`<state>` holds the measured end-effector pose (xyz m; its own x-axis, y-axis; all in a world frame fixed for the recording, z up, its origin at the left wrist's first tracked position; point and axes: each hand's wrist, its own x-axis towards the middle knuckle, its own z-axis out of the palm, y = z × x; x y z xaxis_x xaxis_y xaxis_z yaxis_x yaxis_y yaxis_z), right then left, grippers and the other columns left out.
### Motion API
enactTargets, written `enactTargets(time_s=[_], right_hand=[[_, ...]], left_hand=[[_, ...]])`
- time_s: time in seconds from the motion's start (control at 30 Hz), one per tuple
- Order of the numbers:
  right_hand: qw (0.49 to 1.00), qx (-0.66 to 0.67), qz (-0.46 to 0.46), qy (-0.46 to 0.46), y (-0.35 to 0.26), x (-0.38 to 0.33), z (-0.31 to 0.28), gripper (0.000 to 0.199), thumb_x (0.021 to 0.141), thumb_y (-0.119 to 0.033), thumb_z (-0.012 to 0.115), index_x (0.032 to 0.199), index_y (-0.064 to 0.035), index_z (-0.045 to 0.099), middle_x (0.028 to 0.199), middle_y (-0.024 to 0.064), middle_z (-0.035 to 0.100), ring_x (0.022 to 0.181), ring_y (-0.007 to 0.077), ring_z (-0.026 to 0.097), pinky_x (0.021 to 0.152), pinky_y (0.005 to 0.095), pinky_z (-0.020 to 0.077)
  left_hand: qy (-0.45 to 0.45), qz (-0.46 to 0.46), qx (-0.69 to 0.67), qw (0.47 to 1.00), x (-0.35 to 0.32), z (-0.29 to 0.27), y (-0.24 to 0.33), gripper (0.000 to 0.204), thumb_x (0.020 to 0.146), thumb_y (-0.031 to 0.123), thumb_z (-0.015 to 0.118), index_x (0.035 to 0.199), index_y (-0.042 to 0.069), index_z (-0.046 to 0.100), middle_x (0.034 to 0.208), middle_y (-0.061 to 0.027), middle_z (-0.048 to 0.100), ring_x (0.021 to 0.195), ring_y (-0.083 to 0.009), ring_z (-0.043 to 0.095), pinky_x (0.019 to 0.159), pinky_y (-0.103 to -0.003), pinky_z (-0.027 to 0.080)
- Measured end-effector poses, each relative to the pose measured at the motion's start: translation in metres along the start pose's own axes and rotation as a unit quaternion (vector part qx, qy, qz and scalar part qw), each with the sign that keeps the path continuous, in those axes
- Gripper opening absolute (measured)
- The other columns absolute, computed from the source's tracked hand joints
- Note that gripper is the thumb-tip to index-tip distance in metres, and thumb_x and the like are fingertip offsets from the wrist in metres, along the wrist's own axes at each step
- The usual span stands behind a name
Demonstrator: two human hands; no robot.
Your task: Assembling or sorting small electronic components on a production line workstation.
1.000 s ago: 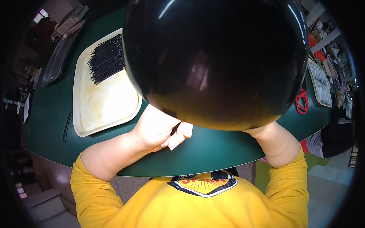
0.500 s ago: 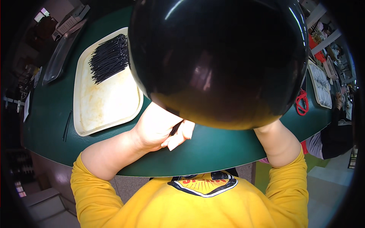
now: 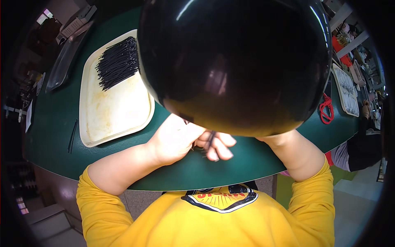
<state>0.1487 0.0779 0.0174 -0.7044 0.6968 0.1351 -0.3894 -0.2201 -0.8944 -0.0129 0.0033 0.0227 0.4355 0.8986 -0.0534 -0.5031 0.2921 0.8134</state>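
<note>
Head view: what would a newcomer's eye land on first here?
A big glossy black dome fills the upper middle and hides much of the green table and the right hand. Below its rim, the left hand pinches a few thin black sticks over the table. To the left lies a cream tray with a pile of black sticks at its far end.
</note>
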Motion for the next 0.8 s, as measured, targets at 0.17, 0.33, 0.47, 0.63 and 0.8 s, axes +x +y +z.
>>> enactTargets(time_s=[0.17,0.33,0.47,0.63,0.8], right_hand=[[0.986,0.166,-0.012,0.000,-0.006,0.000,-0.017,0.025,0.085,-0.002,0.051,0.110,-0.0001,0.048,0.091,0.0090,0.056,0.072,0.0165,0.054,0.062,0.0291,0.0463],[0.982,-0.033,0.060,-0.179,-0.025,0.006,-0.017,0.020,0.081,-0.003,0.058,0.101,0.0016,0.055,0.085,0.0050,0.059,0.071,0.0094,0.054,0.060,0.0226,0.0452],[0.981,-0.172,-0.057,-0.068,-0.012,0.007,-0.008,0.016,0.082,-0.002,0.055,0.098,-0.0002,0.056,0.080,0.0031,0.058,0.068,0.0060,0.051,0.057,0.0196,0.0416],[0.982,0.101,0.056,0.152,-0.018,-0.007,-0.006,0.011,0.086,0.000,0.044,0.086,-0.0040,0.054,0.069,-0.0012,0.047,0.057,0.0045,0.037,0.050,0.0180,0.0301],[0.989,-0.061,-0.107,-0.084,0.015,0.009,-0.021,0.019,0.078,0.005,0.055,0.097,0.0006,0.055,0.086,0.0041,0.056,0.074,0.0092,0.051,0.065,0.0221,0.0424]], left_hand=[[-0.006,-0.036,0.025,0.999,0.002,-0.007,-0.001,0.029,0.096,0.019,0.039,0.105,-0.005,0.053,0.085,-0.0151,0.063,0.061,-0.0130,0.060,0.049,-0.019,0.044],[-0.031,-0.065,0.102,0.992,0.003,0.003,0.005,0.022,0.094,0.016,0.045,0.089,-0.002,0.057,0.063,-0.0064,0.056,0.046,-0.0053,0.041,0.044,-0.017,0.034],[0.082,-0.010,-0.009,0.997,0.000,-0.004,0.001,0.010,0.086,-0.002,0.046,0.082,-0.002,0.055,0.064,-0.0058,0.051,0.046,-0.0066,0.040,0.043,-0.018,0.030],[0.011,0.010,-0.100,0.995,0.001,-0.008,-0.001,0.011,0.085,-0.007,0.043,0.084,-0.002,0.053,0.065,-0.0059,0.051,0.045,-0.0062,0.039,0.041,-0.018,0.029],[0.017,-0.020,-0.192,0.981,-0.001,-0.005,0.001,0.010,0.086,-0.006,0.043,0.087,-0.002,0.052,0.063,-0.0056,0.049,0.044,-0.0055,0.038,0.041,-0.017,0.028]])
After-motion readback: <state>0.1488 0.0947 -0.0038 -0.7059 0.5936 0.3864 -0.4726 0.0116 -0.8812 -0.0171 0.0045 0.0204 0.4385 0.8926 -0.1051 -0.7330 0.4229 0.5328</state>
